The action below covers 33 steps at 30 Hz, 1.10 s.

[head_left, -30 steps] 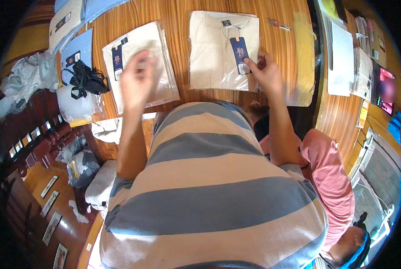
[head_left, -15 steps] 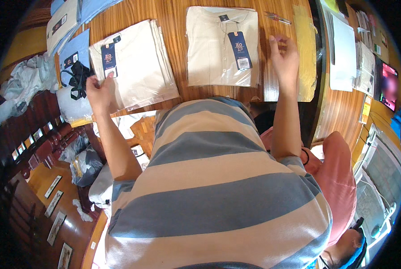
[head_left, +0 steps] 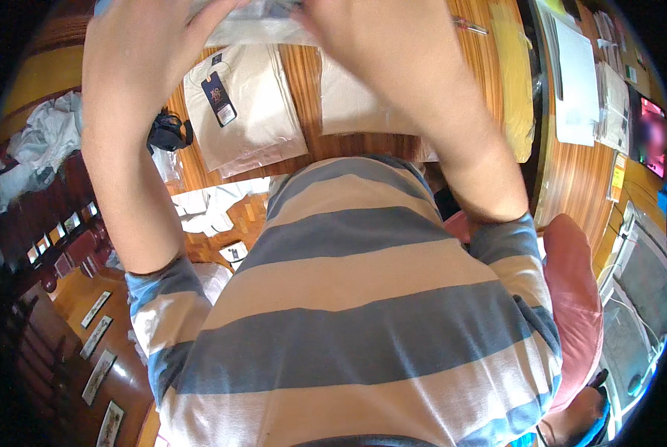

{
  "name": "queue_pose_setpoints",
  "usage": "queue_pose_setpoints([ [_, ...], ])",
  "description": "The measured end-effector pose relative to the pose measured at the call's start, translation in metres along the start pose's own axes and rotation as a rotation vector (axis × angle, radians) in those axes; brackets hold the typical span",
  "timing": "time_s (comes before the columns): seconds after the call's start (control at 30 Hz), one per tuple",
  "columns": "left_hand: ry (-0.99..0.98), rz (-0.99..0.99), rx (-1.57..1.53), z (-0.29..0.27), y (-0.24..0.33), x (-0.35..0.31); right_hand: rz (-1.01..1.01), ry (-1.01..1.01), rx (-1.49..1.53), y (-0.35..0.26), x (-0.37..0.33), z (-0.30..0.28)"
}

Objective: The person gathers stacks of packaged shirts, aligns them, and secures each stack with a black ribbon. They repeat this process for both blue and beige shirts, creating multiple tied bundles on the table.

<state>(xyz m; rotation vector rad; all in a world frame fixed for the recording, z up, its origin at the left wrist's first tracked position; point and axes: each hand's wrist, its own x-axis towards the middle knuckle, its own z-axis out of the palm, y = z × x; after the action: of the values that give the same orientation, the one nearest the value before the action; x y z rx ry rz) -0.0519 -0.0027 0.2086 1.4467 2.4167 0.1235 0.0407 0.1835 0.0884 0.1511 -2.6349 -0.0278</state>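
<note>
Both my arms are raised to the top edge of the view. My left hand [head_left: 154, 37] and my right hand [head_left: 356, 33] grip a clear plastic package [head_left: 262, 28] from its two sides, thumbs inward. The package looks pale and shiny; its far part and most of my fingertips are cut off by the picture's edge. Beneath it on the table lies a folded cream shirt [head_left: 262, 104] in a clear bag, with a dark blue tag [head_left: 218, 98]. A second bagged cream shirt [head_left: 348, 104] is partly hidden behind my right forearm.
A black strappy bundle [head_left: 171, 132] lies beside my left forearm. Small scissors [head_left: 469, 26] and a yellow taped strip [head_left: 513, 89] are at the table's right. Papers [head_left: 574, 89] lie farther right. Next to my right elbow is a person in a pink top [head_left: 574, 298].
Both hands have risen from the table to the top edge and now hold a plastic package. The left bagged shirt appears shifted slightly right; its tag hangs at a different angle.
</note>
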Motion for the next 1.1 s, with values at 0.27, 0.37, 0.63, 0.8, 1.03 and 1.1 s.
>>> queue_pose_setpoints([
  [0.27,0.990,-0.064,-0.001,0.114,-0.068,0.010,0.749,-0.117,0.924,0.065,-0.044,-0.054],
  [0.37,0.698,-0.464,-0.249,0.183,-0.113,-0.041,0.768,-0.078,1.033,0.091,-0.121,0.022],
  [0.63,0.556,-0.901,-0.725,0.340,-0.141,-0.124,1.080,-0.321,0.905,0.046,-0.237,0.118],
  [0.8,0.476,-1.196,-0.925,0.362,-0.164,-0.139,0.990,-0.321,1.044,0.057,-0.229,0.105],
  [1.03,0.732,-1.016,-0.925,0.340,-0.144,-0.134,1.008,-0.570,0.866,0.056,-0.237,0.079],
  [1.1,0.751,-0.963,-0.897,0.314,-0.132,-0.129,1.011,-0.595,0.716,0.051,-0.234,0.072],
])
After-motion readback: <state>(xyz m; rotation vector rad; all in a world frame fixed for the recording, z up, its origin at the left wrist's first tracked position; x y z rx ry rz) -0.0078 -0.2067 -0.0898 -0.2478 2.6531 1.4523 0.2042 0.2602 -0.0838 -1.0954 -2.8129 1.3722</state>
